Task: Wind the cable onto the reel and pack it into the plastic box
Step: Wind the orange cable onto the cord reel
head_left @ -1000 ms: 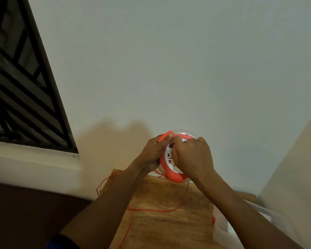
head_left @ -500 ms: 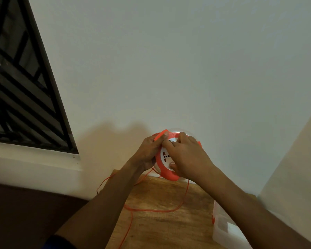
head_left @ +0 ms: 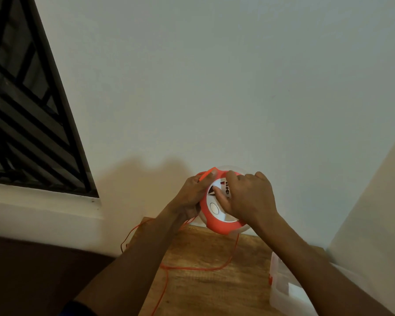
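A person's two hands hold an orange-and-white cable reel [head_left: 217, 215] above the far edge of a wooden desk [head_left: 205, 290]. The left hand [head_left: 193, 195] grips the reel's left rim; the right hand [head_left: 249, 199] curls over its white socket face, fingers [head_left: 218, 192] pressed on it. A thin orange cable [head_left: 192, 268] trails loose from the reel across the desk and off its near edge. A clear plastic box [head_left: 283, 290] stands on the desk's right side, partly hidden by the right forearm

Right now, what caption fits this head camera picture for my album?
Left hand and right hand hold an orange cable reel above a wooden table, loose orange cable trailing.
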Demonstrator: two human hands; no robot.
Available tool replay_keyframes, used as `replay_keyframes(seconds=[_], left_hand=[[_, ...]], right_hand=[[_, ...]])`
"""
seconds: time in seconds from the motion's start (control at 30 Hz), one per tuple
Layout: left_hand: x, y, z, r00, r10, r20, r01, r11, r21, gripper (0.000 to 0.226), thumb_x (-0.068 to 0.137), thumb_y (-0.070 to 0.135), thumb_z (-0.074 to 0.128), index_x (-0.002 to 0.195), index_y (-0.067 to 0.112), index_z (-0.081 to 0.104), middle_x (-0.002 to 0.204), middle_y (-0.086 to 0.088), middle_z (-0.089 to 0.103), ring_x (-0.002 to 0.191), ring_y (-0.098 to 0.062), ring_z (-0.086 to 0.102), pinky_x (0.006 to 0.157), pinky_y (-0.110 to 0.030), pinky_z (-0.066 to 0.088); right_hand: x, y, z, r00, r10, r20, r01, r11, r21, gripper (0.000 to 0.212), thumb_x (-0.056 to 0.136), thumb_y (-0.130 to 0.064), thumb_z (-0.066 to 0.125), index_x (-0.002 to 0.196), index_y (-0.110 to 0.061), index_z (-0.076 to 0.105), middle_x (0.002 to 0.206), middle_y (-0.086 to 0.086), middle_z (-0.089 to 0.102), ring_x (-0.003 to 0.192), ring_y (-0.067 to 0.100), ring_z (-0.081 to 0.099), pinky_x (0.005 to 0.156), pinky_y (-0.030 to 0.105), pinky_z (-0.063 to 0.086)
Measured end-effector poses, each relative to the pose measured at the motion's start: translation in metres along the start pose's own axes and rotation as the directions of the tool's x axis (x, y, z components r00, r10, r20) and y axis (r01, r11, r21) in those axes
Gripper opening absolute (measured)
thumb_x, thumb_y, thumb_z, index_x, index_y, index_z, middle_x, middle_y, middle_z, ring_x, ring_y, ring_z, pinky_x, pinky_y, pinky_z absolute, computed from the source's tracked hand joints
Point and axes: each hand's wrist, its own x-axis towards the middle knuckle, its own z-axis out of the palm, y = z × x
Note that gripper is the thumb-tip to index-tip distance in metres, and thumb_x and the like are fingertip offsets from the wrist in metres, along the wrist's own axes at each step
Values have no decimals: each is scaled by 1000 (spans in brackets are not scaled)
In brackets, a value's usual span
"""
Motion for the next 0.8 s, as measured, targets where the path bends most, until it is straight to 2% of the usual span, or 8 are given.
replay_keyframes(seconds=[0.2, 0.27, 0.33, 0.43, 0.53, 0.63, 0.73, 0.8], left_hand=[[1, 0, -4, 1000, 3, -2, -3, 1000, -5, 62, 83, 59, 60, 128, 17, 66, 119, -16, 75, 105, -40, 73, 90, -51, 62], [0, 2, -7, 1000, 9, -18, -10, 1000, -12, 64, 82, 58, 60, 129, 15, 66, 119, -17, 75, 106, -40, 72, 91, -53, 61], [1, 6, -11, 999, 17, -29, -18, 1000, -13, 63, 83, 57, 60, 129, 15, 65, 118, -15, 75, 102, -37, 74, 86, -48, 63], [0, 10, -15, 1000, 17, -11, -17, 1000, -15, 50, 95, 49, 55, 131, 15, 63, 120, -13, 75, 101, -34, 75, 82, -44, 65], [0, 10, -17, 1000, 19, -5, -19, 1000, 12, 46, 102, 42, 50, 135, 13, 61, 124, -15, 73, 107, -37, 73, 87, -48, 63], [-1, 9, -15, 1000, 25, 6, -25, 999, 40, 45, 103, 42, 51, 135, 13, 62, 125, -16, 73, 109, -38, 72, 92, -50, 61], [-1, 8, -12, 998, 44, 33, -47, 996, 79, 42, 100, 43, 56, 129, 14, 67, 119, -12, 76, 106, -35, 74, 90, -46, 62], [0, 7, -10, 998, 43, 42, -46, 995, 87, 44, 98, 45, 57, 128, 14, 67, 118, -11, 76, 105, -34, 74, 90, -45, 62]], right_hand=[[-2, -4, 0, 996, -35, -76, 34, 999, -26, 31, 76, -41, 74, 80, -10, 69, 64, 8, 70, 50, 28, 64, 61, 38, 55], [-4, -4, -4, 989, -90, -115, 87, 996, -35, 31, 69, -34, 81, 83, -9, 70, 71, 11, 72, 57, 31, 67, 61, 41, 56], [-5, -4, -8, 979, -177, -101, 180, 983, 24, 44, 59, -29, 88, 94, -10, 70, 86, 12, 74, 72, 33, 69, 64, 45, 57], [-4, -8, -11, 925, -352, 143, 335, 933, 129, 63, 57, -30, 91, 114, -18, 67, 116, 5, 69, 101, 31, 66, 82, 50, 54], [-2, -9, -13, 848, -384, 364, 367, 923, 119, 72, 68, -32, 85, 132, -24, 53, 140, 1, 52, 124, 31, 51, 99, 51, 45], [0, -10, -16, 839, -380, 389, 402, 915, 27, 79, 66, -33, 86, 134, -22, 48, 139, 5, 54, 120, 34, 54, 95, 52, 47], [-2, -15, -14, 883, -367, 292, 400, 914, -60, 79, 56, -34, 92, 123, -12, 57, 114, 15, 68, 96, 35, 67, 78, 49, 56], [-2, -14, -8, 928, -310, 208, 322, 946, -26, 71, 66, -40, 83, 124, -10, 55, 105, 14, 72, 88, 34, 69, 75, 47, 57]])
